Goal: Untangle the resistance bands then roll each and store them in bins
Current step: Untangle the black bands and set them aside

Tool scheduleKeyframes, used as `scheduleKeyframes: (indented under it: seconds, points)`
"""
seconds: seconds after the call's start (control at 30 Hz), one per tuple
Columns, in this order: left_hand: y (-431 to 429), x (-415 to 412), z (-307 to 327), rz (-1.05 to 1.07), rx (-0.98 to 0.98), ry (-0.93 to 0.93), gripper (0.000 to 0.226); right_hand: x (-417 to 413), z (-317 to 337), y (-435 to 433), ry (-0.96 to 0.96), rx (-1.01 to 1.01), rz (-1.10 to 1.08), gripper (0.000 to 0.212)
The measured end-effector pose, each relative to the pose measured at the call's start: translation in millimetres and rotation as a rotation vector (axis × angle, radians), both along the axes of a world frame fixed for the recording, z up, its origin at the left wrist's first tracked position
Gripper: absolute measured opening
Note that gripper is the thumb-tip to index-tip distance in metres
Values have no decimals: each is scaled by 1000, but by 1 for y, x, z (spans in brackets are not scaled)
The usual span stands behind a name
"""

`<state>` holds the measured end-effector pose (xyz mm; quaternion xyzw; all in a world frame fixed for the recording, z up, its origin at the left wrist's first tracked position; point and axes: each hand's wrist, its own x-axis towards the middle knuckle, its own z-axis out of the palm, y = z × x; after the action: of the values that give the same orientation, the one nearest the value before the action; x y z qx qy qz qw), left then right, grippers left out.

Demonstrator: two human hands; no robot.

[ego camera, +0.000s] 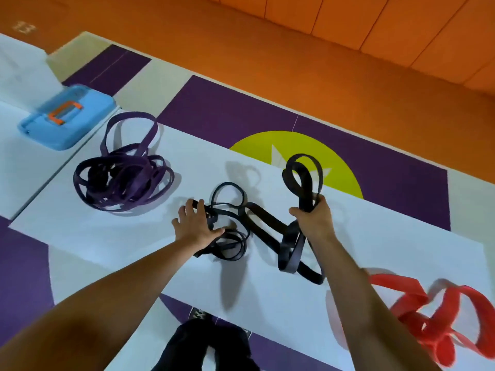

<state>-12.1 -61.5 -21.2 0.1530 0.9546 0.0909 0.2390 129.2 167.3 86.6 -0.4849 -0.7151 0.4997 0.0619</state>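
The black resistance bands lie as a loose tangle in the middle of the white surface, between the two hands. The left hand rests flat on the thin strands with its fingers spread, holding nothing. The right hand has its fingers curled tight round a bundle of the wide strands, and two loops stand up above the fist. The bands look light, soft and rubbery; I think they will stretch and cling to each other, so it is better to take a free loop end than to pull at the knot. I count three heaps: black, a purple heap far left, red bands near right. The number of bands inside each heap I cannot tell. One blue bin with an orange handle is visible
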Motion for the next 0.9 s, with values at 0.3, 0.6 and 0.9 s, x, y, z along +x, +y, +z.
scheduleKeyframes:
  seconds: [0.3, 0.6, 0.9]
  points:
    - [17, 9, -40, 142, 92, -59, 89, 16, -118, -23, -327, 63, 357, 82]
    - [32, 12, -53, 264, 203, -103, 36, 32, -168, -20, -660, 499, 508, 59]
    - [-5, 41, -41, 383, 274, -59, 14, 26, -170, -3, -565, 392, 601, 69]
